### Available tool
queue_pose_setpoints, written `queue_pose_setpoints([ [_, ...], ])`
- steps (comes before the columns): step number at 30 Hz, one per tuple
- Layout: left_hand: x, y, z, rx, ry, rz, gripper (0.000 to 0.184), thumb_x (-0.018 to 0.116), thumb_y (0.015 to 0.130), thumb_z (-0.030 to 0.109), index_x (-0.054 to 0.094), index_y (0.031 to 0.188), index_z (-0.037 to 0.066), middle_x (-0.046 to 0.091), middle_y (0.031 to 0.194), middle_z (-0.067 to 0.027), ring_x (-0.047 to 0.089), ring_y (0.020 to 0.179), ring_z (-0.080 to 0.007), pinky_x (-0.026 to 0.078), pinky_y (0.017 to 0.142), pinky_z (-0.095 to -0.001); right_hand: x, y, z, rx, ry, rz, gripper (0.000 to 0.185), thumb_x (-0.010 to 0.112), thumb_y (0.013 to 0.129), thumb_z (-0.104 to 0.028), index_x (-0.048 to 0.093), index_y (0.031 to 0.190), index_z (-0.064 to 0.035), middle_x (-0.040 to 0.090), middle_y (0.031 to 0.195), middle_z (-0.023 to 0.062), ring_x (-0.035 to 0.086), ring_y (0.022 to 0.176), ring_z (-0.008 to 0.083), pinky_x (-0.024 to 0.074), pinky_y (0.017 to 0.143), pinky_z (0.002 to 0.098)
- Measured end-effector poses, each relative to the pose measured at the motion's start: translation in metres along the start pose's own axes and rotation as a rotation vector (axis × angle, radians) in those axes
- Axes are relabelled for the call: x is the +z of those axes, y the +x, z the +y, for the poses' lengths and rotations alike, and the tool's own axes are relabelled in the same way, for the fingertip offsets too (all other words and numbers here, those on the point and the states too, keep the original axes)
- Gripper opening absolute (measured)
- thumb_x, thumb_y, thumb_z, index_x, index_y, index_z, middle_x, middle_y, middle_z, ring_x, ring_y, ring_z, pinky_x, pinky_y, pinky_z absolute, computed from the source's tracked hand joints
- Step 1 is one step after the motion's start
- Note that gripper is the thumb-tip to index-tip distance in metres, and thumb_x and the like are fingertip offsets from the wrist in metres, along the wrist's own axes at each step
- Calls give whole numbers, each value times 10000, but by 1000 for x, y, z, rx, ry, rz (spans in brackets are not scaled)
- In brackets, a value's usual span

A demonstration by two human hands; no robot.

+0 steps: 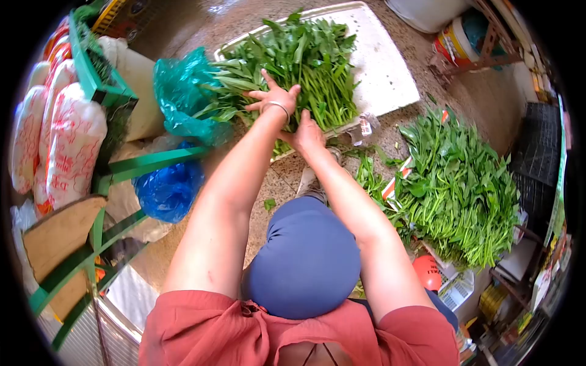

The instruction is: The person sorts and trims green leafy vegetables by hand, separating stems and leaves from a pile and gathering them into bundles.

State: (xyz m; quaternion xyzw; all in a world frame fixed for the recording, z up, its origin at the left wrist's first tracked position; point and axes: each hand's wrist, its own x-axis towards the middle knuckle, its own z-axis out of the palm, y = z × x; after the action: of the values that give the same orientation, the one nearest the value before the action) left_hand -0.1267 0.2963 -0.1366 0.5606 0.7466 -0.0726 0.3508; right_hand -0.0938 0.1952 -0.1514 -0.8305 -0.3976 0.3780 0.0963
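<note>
A thick pile of long-stemmed leafy greens, looking like water spinach (311, 67), lies on a white tray (390, 73) on the floor. Across the left side of this pile, my left hand (273, 100) rests with its fingers spread, a bangle on its wrist. Close beside it, my right hand (307, 134) is at the near edge of the pile. Its thumb lies up along the stems and its other fingers curl in at the edge, partly hidden. A second heap of greens (458, 189) sits on the floor to the right.
Left of the tray are a green plastic bag (186, 91), a blue plastic bag (170, 186) and a green metal frame (146, 163). Wrapped white-and-red packs (73, 146) stand farther left. A red ball-like object (427, 272) and white basket (458, 290) are at lower right.
</note>
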Motion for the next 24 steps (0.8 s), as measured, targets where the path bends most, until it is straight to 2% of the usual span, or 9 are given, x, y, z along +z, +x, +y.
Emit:
queue_pose_setpoints([
  [3, 12, 18, 15, -126, 35, -18, 958, 559, 698, 599, -106, 1342, 348, -167, 1347, -305, -38, 1200, -578, 169, 936, -649, -12, -4, -2, 16, 126, -62, 866, 748, 582, -435, 303, 1206, -32, 542, 1056, 192, 551, 950, 306, 447, 802, 379],
  [4, 15, 25, 13, -145, 48, 10, 952, 558, 698, 601, -97, 1343, 351, -164, 1348, -305, -37, 1202, -575, 160, 931, -657, -21, -10, 1, -22, 315, -137, 1008, 741, 558, -497, 257, 1273, 24, 490, 1145, 235, 504, 1048, 313, 425, 855, 375],
  [7, 15, 11, 22, -180, 75, 45, 949, 551, 691, 615, -84, 1346, 353, -139, 1352, -309, -17, 1213, -562, 151, 939, -650, -12, -26, 35, -64, 351, 110, 833, 709, 642, -415, 339, 1253, 13, 488, 1154, 234, 493, 1066, 308, 397, 902, 362],
  [12, 38, 89, -10, 161, 388, 79, 1032, 460, 666, 709, -134, 1358, 227, -12, 1426, -161, -9, 1286, -425, 64, 1006, -564, -42, -106, 102, 106, 532, 209, 605, 656, 709, -373, 479, 1135, 19, 533, 1099, 212, 544, 990, 288, 436, 845, 360],
  [14, 20, 53, -12, 142, 147, 91, 1207, 548, 561, 733, -179, 1345, 173, -83, 1386, -259, -47, 1269, -462, 78, 1007, -553, -36, -139, 131, 237, 704, 174, 524, 657, 706, -351, 531, 1080, -6, 612, 927, 150, 600, 822, 232, 474, 749, 335],
  [15, 15, 40, -13, 101, -7, 103, 1276, 603, 505, 733, -187, 1342, 182, -120, 1369, -290, -52, 1265, -470, 88, 1004, -557, -48, -163, 137, 272, 607, 112, 482, 591, 784, -346, 508, 1106, 3, 581, 1033, 153, 580, 905, 215, 461, 800, 330],
  [18, 2, 15, -21, 197, -156, 250, 1411, 696, 375, 709, -190, 1340, 186, -188, 1339, -312, -51, 1269, -459, 132, 996, -557, -24, -195, 169, 359, 569, 236, 474, 634, 726, -371, 564, 1039, -21, 597, 997, 148, 590, 878, 241, 457, 788, 324],
  [21, -23, -35, -24, 113, -245, 197, 1445, 733, 335, 680, -179, 1343, 192, -233, 1333, -291, -24, 1274, -448, 171, 994, -542, -5, -216, 185, 332, 578, 294, 455, 658, 693, -380, 599, 967, -22, 605, 956, 162, 592, 867, 256, 461, 771, 328],
  [24, -27, -13, -28, 132, -252, 214, 1410, 716, 371, 685, -121, 1353, 118, -123, 1358, -301, 40, 1274, -437, 210, 987, -525, 2, -229, 188, 299, 533, 309, 436, 656, 685, -352, 600, 976, -31, 621, 895, 158, 602, 818, 256, 466, 753, 336],
])
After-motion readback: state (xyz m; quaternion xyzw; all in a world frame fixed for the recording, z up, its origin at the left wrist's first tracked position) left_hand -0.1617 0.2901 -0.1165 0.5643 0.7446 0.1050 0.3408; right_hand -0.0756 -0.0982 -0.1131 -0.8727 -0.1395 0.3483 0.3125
